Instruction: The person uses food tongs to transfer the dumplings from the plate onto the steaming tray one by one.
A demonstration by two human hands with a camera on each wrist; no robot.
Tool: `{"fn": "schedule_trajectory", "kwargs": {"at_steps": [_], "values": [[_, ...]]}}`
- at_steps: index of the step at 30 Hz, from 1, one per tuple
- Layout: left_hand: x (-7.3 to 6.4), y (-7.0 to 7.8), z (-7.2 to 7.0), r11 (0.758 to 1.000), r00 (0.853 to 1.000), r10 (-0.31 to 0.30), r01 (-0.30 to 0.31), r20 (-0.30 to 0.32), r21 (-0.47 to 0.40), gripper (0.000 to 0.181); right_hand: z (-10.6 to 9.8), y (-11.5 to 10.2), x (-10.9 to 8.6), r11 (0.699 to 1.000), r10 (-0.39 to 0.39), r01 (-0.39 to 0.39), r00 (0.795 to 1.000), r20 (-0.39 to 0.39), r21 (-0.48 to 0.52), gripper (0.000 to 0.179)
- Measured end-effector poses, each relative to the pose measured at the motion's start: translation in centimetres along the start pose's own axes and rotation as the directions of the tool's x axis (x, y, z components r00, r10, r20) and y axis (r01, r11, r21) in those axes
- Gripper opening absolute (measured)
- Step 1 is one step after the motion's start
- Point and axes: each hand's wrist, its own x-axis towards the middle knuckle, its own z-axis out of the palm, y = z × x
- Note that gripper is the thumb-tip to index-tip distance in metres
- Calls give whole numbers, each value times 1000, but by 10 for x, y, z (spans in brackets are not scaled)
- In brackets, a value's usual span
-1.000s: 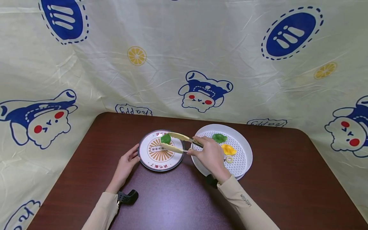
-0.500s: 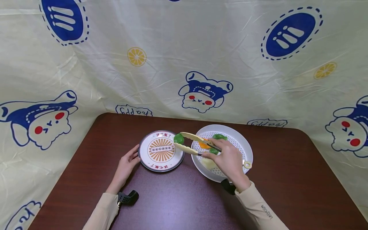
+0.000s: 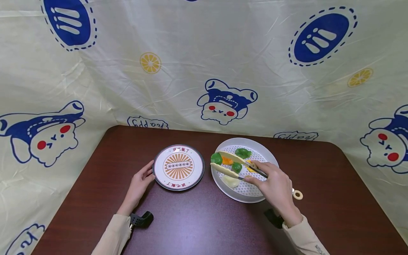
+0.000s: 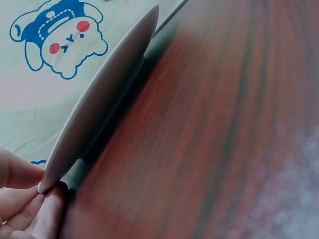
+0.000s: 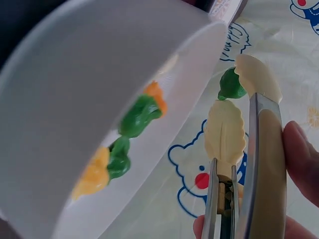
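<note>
My left hand (image 3: 140,182) pinches the left rim of a round white plate (image 3: 164,159) with a dark blue edge and an orange sunburst. In the left wrist view the thumb lies over the rim and fingers under it. My right hand (image 3: 277,189) grips metal tongs (image 3: 234,157) with cream-coloured tips, above a round white strainer basin (image 3: 223,193). A small green pepper (image 3: 216,158) sits at the tong tips, over the basin's left rim in the head view. Inside the basin lie two more green peppers (image 3: 243,153), orange and yellow pieces (image 3: 227,160) and a pale piece (image 3: 231,181).
Both dishes stand on a dark brown wooden table (image 3: 191,223), the plate left of the basin with a narrow gap between. A patterned cloth (image 3: 178,95) hangs behind the table's far edge. A black band (image 3: 141,219) is on the left wrist.
The right hand has drawn the tongs and the green pepper rightward, from over the plate to over the basin. The left hand and the plate have stayed put.
</note>
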Motion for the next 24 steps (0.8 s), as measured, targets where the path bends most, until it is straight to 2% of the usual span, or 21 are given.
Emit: {"fn": "schedule_trajectory", "kwargs": {"at_steps": [16,24], "values": [[0,0,1,1000,1000,0,0,6,2,53,-21,28,-31,998,36,-38,999,-41,-46,51],[-1,1,0,1000,1000,6,-6,6,2,53,-32,44,-43,993,79,-80,997,-16,-85,55]]}}
